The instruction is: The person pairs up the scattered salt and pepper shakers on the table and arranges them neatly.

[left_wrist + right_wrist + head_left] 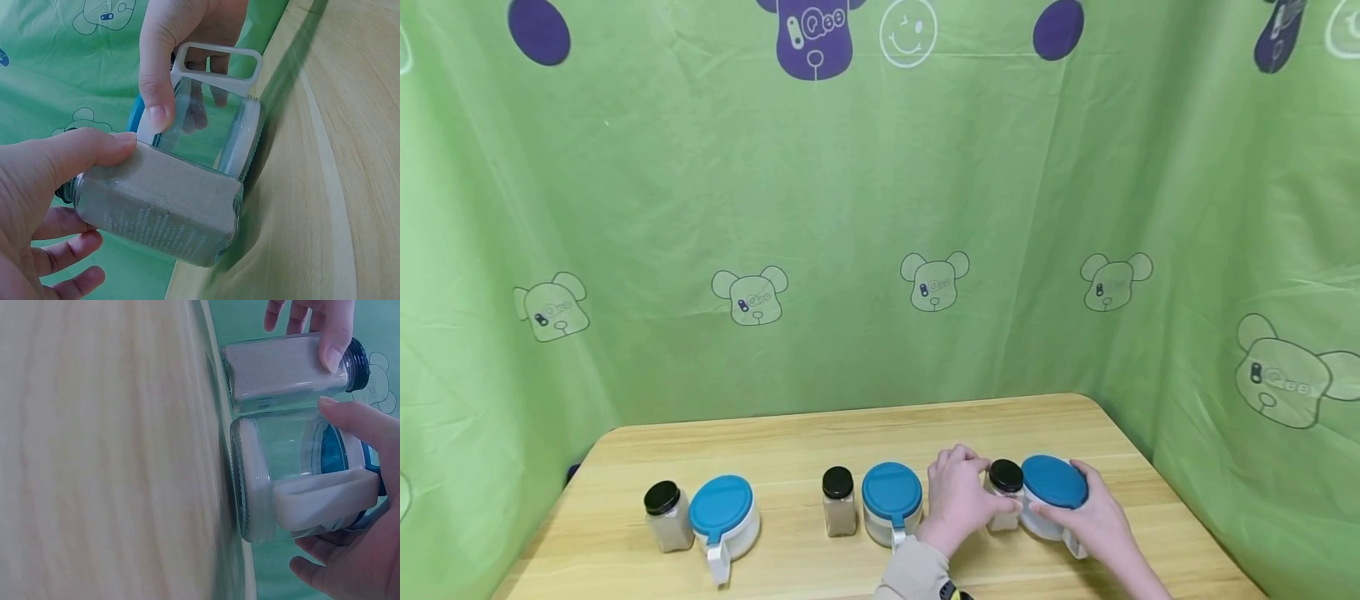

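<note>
My left hand [958, 497] grips a square glass jar [1004, 483] with a black lid, thumb on one side and fingers on the other. The left wrist view shows a pale powder filling this jar [159, 203] and small print on its side. Just right of it, my right hand [1099, 515] holds a round glass seasoning pot [1054, 483] around its upper part. This pot [262, 472] has a blue lid, a white handle and a white layer at the bottom. Both vessels are upright, side by side and very close; whether they touch is unclear.
Left of my hands, another blue-lidded pot [892, 493] stands beside a black-lidded jar [839, 503]. A similar pair, a jar [670, 518] and a pot [724, 510], stands farther left. Green printed cloth [850, 350] surrounds the wooden table [790, 442] behind and at the sides.
</note>
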`<state>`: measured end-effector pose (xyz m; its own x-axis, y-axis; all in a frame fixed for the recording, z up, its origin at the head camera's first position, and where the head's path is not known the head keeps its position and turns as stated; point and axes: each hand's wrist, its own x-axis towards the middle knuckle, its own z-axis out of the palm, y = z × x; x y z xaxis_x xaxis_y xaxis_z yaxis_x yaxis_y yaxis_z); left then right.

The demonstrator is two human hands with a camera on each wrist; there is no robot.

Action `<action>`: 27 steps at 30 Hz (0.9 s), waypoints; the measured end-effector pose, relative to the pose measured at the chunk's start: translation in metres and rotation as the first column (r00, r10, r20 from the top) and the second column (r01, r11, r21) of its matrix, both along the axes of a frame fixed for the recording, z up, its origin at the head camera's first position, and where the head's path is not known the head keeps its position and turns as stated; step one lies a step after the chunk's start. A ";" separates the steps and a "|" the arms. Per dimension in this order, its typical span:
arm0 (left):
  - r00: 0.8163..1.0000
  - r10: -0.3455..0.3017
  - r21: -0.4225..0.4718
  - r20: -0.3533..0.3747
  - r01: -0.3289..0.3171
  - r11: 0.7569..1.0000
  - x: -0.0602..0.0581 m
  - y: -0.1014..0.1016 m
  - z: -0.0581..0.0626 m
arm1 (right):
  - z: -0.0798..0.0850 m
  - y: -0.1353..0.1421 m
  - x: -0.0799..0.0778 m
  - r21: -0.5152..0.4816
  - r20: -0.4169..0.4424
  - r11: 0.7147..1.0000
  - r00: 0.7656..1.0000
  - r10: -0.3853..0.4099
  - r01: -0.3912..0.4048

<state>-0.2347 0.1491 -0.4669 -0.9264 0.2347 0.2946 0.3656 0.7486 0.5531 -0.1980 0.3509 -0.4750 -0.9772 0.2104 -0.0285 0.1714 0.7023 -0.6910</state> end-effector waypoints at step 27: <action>1.000 0.000 -0.001 0.012 0.000 1.000 0.003 -0.001 -0.002 | 0.002 -0.006 0.005 0.042 -0.029 0.999 1.000 0.008 -0.006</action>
